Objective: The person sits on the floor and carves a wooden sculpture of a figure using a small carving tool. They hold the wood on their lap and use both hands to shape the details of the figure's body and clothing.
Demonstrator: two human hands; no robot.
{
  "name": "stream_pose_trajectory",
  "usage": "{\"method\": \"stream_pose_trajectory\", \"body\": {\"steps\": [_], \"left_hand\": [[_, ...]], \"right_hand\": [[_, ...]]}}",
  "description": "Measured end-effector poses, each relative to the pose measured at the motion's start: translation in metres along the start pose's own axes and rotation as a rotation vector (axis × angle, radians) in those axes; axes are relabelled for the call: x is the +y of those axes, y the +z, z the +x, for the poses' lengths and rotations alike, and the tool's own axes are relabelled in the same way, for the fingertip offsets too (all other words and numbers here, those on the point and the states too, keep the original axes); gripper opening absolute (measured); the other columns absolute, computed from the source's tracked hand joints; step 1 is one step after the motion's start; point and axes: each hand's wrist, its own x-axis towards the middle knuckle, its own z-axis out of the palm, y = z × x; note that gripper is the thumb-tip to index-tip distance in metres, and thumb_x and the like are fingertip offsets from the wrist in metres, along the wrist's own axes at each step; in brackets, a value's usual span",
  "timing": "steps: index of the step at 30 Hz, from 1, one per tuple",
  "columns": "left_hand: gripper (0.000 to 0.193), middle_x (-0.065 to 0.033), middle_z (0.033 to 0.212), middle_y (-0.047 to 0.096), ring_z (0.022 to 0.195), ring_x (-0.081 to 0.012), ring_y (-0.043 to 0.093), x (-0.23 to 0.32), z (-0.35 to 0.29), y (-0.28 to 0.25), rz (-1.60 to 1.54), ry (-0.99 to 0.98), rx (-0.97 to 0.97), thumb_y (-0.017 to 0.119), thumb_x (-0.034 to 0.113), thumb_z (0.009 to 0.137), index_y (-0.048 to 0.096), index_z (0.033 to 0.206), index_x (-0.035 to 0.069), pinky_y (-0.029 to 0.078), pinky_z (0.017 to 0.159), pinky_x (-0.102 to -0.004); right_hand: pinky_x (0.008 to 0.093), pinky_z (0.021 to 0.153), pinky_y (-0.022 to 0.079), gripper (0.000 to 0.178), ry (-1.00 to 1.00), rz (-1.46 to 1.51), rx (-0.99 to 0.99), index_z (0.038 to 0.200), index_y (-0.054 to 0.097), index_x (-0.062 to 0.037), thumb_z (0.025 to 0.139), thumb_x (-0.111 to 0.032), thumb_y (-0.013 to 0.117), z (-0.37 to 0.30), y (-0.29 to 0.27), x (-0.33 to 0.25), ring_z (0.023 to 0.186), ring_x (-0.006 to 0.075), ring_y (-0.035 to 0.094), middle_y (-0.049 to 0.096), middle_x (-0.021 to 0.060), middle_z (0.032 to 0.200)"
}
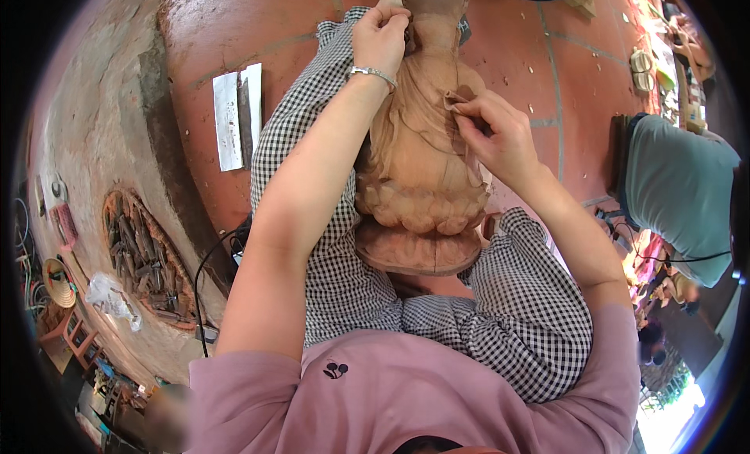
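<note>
A carved wooden statue (422, 118) with draped folds and a petalled base lies between my legs, its round foot toward me. My left hand (380, 40) is closed at the statue's far left edge, its fingertips partly hidden against the wood. My right hand (500, 134) pinches a small folded brown piece of what looks like sandpaper (453, 100) against the right side of the carved folds. The statue's far end runs out of the picture at the top.
White paper strips and a dark flat bar (244, 118) lie on the red tiled floor at left. A worn ledge has a hollow tray of carving tools (148, 259). A black cable (205, 290) runs beside it. A grey-green cushion-like object (676, 196) stands at right.
</note>
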Motion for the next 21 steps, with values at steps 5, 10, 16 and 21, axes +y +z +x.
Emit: {"method": "stream_pose_trajectory", "body": {"steps": [5, 10, 16, 21], "left_hand": [[0.012, -0.0030, 0.083, 0.067, 0.070, -0.0095, 0.058, -0.005, 0.004, 0.004, -0.080, 0.000, 0.051, 0.062, 0.005, 0.087, 0.069, 0.093, -0.001, 0.045, 0.062, -0.0242], [0.011, -0.0066, 0.094, 0.068, 0.083, -0.0163, 0.064, -0.003, 0.003, -0.002, -0.164, -0.116, 0.036, 0.058, 0.005, 0.091, 0.065, 0.099, -0.001, 0.050, 0.073, -0.0270], [0.010, -0.0058, 0.091, 0.068, 0.076, -0.0123, 0.061, 0.000, -0.003, 0.007, -0.224, -0.111, 0.072, 0.060, 0.004, 0.089, 0.066, 0.095, -0.001, 0.048, 0.066, -0.0247], [0.010, -0.0060, 0.092, 0.068, 0.079, -0.0137, 0.063, 0.009, -0.007, 0.002, -0.258, -0.207, 0.084, 0.059, 0.004, 0.090, 0.066, 0.094, 0.000, 0.050, 0.068, -0.0260]], "right_hand": [[0.0366, 0.058, 0.053, 0.011, -0.175, -0.152, 0.033, 0.088, 0.065, -0.0036, 0.079, -0.007, 0.071, 0.043, 0.013, -0.006, 0.067, 0.0304, 0.064, 0.066, 0.0105, 0.082], [0.0388, 0.059, 0.053, 0.012, -0.012, -0.161, 0.010, 0.086, 0.064, -0.0040, 0.081, -0.014, 0.069, 0.026, 0.011, -0.015, 0.070, 0.0309, 0.066, 0.067, 0.0108, 0.082], [0.0417, 0.059, 0.052, 0.010, -0.102, -0.304, 0.029, 0.082, 0.062, -0.0044, 0.080, -0.013, 0.067, 0.049, 0.020, -0.017, 0.068, 0.0324, 0.065, 0.068, 0.0103, 0.079], [0.0424, 0.057, 0.052, 0.009, -0.047, -0.267, 0.037, 0.080, 0.063, -0.0062, 0.081, -0.014, 0.066, 0.046, 0.019, -0.022, 0.066, 0.0333, 0.065, 0.068, 0.0113, 0.077]]}}
